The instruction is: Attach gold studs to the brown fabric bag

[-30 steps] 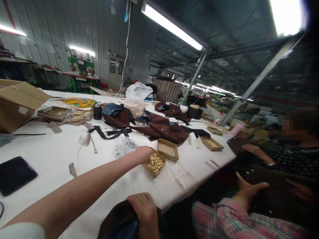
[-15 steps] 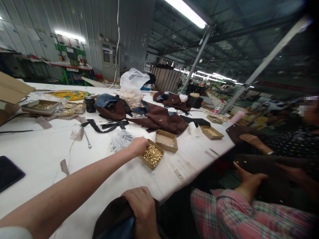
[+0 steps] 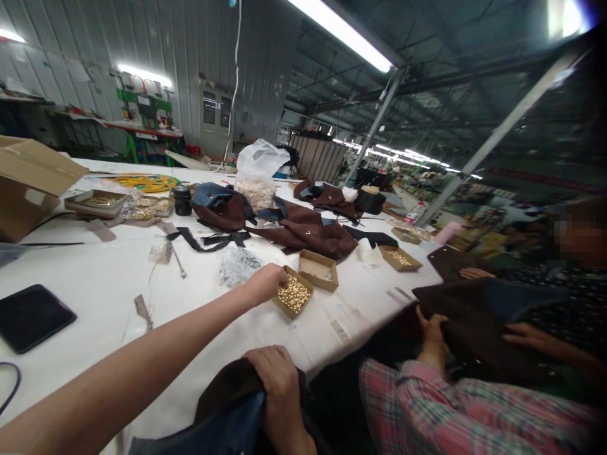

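My left hand reaches to the left edge of a small cardboard box of gold rivets, its fingers pressed together; whatever they hold is hidden. Near the table's front edge, my right hand is wrapped over a dark brown and blue fabric piece. A second box with a few silver pieces sits just behind the gold one. To the left of it lies a clear bag of silver parts. Brown fabric pieces with metal fittings are heaped farther back.
A black phone lies at the left. Behind are a dark jar, trays of gold parts and a carton. At the right, a person in a plaid sleeve and another in dotted clothing handle dark fabric.
The view has shifted slightly, showing more of the phone and carton. At the right, the people's dark fabric has been raised and spread. My hands stay at the gold box and the fabric.
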Demonstrator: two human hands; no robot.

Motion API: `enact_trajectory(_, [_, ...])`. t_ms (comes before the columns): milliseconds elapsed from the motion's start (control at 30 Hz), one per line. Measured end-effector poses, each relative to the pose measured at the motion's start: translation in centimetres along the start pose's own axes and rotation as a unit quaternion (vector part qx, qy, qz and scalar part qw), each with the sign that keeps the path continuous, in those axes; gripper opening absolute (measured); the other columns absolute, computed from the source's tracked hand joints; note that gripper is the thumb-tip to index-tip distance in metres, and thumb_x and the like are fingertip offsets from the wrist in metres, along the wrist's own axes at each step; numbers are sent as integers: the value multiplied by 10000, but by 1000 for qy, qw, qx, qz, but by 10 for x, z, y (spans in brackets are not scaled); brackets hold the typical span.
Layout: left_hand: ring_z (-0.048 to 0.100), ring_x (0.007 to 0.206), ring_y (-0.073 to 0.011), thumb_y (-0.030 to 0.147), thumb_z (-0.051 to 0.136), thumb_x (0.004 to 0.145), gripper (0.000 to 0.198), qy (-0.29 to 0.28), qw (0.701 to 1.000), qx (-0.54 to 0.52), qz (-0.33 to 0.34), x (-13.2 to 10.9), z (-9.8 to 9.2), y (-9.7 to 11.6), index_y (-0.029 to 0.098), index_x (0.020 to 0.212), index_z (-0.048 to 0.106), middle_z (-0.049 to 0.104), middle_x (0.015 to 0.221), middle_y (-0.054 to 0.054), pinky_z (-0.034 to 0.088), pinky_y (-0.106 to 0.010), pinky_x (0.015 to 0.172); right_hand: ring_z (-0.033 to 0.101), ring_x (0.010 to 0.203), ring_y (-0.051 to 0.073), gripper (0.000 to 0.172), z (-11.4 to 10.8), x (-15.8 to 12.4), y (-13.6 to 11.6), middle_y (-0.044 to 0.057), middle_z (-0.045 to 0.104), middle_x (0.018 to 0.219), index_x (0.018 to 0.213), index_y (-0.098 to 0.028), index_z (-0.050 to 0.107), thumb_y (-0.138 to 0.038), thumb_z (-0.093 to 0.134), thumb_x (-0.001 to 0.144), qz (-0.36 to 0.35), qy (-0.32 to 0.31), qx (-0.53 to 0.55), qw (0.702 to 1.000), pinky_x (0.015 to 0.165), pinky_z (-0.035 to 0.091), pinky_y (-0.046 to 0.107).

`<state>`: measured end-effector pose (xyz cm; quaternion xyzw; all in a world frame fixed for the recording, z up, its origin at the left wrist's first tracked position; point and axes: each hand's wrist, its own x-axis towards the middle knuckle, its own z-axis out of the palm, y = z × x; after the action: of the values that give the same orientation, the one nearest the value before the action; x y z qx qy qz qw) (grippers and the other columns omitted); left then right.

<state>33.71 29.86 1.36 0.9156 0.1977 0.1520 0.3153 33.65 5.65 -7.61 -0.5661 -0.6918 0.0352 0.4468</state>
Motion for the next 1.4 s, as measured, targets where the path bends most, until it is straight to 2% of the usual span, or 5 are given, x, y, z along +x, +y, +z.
enact_trajectory(267, [712,678,-209,350,889,848,251,48,945,-302,-118,-115,-10,38,115,938,881,795,770,-86,615,-332,644,735,1084,267,285,-31,-19,-22,74,778,1166,1327,-241,699,-171,526,1112,-37,9,12,999,917,554,420])
enact_trajectory(433, [739,712,-201,525,816,891,486,42,891,-415,-178,-231,16,59,101,1120,882,860,929,-141,637,-341,731,739,1162,238,238,-53,-36,-60,81,762,1232,1290,-255,711,-170,527,1166,-28,22,48,998,990,606,385])
enact_trajectory(567, [820,955,-276,507,857,912,391,81,879,-419,-212,-285,26,75,194,1140,910,886,1025,-95,632,-352,883,734,1195,207,216,-50,-44,-80,92,739,1277,1279,-233,724,-158,552,1172,-20,34,58,998,1009,620,322])
enact_trajectory(1000, [833,1041,-308,338,802,923,214,102,870,-433,-211,-332,25,94,287,1083,935,889,1072,-27,605,-353,924,732,1204,193,229,-40,-60,-100,71,759,1247,1292,-231,717,-140,541,1179,-33,1,80,996,1041,614,309])
enact_trajectory(1400, [691,1005,-222,524,930,908,363,81,785,-591,-165,-340,36,94,185,1038,924,801,1068,-81,492,-309,924,746,1158,215,175,-50,-62,-119,64,758,1226,1232,-258,742,-224,579,1179,42,0,85,996,992,621,325])
